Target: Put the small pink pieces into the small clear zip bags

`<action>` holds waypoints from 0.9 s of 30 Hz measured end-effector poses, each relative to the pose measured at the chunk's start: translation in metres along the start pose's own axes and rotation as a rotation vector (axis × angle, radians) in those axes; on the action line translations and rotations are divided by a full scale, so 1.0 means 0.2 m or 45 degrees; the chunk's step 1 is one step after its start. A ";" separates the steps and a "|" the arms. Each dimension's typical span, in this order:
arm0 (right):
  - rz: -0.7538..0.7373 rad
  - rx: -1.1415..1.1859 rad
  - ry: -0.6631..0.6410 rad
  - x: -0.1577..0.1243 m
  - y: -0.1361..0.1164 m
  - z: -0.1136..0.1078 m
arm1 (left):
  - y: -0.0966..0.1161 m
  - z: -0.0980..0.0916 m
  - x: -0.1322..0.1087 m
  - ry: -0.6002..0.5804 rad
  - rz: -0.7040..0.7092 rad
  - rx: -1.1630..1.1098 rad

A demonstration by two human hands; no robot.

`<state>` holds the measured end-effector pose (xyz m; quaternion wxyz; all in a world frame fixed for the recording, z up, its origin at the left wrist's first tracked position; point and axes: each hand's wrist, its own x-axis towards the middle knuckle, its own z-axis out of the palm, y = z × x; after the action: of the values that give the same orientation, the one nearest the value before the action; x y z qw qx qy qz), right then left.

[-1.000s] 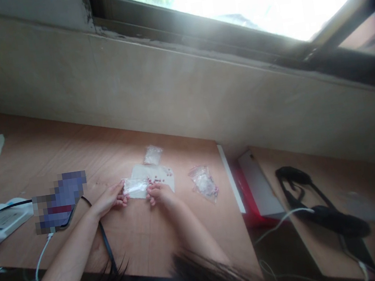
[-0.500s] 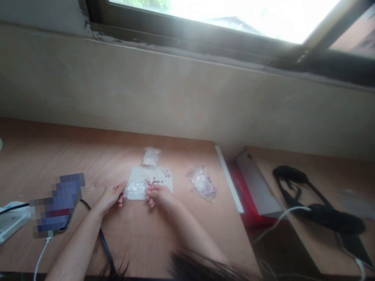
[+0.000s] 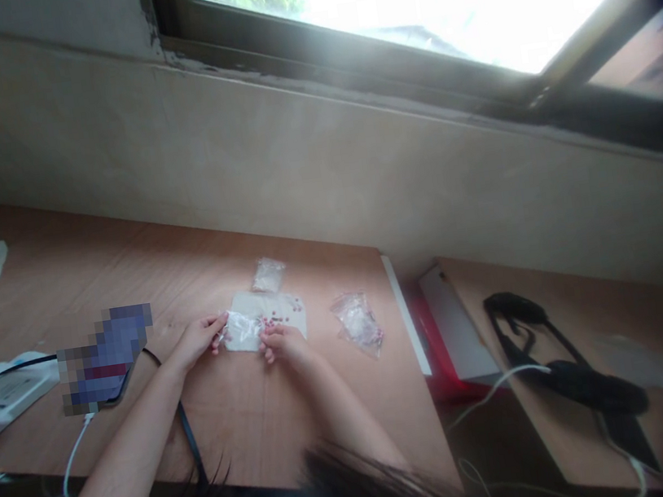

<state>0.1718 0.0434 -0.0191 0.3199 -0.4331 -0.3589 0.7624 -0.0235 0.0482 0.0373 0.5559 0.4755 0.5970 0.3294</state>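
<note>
Small round pink beads (image 3: 272,319) lay scattered on a white rectangular paper sheet (image 3: 246,303), which seemed to keep them gathered on the light wooden worktop (image 3: 240,434). The left hand (image 3: 196,341) was partly closed, its fingertips pinching a clear plastic bag (image 3: 243,332) low over the sheet. The right hand (image 3: 284,347) curled just beside the bag; whether it held anything could not be told. A second clear plastic bag (image 3: 358,325) lay well apart.
</note>
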 end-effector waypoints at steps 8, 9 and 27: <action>-0.037 0.024 0.008 0.01 0.01 -0.01 | -0.01 0.02 0.04 -0.038 -0.030 -0.072; -0.039 0.024 0.004 0.01 0.01 -0.01 | -0.02 0.02 0.04 -0.050 -0.045 -0.071; -0.050 0.056 -0.015 0.00 0.01 -0.01 | 0.00 0.07 0.05 0.006 0.024 -0.047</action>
<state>0.1731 0.0433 -0.0217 0.3421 -0.4143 -0.3523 0.7663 -0.0093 0.0562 0.0318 0.5599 0.4700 0.5877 0.3468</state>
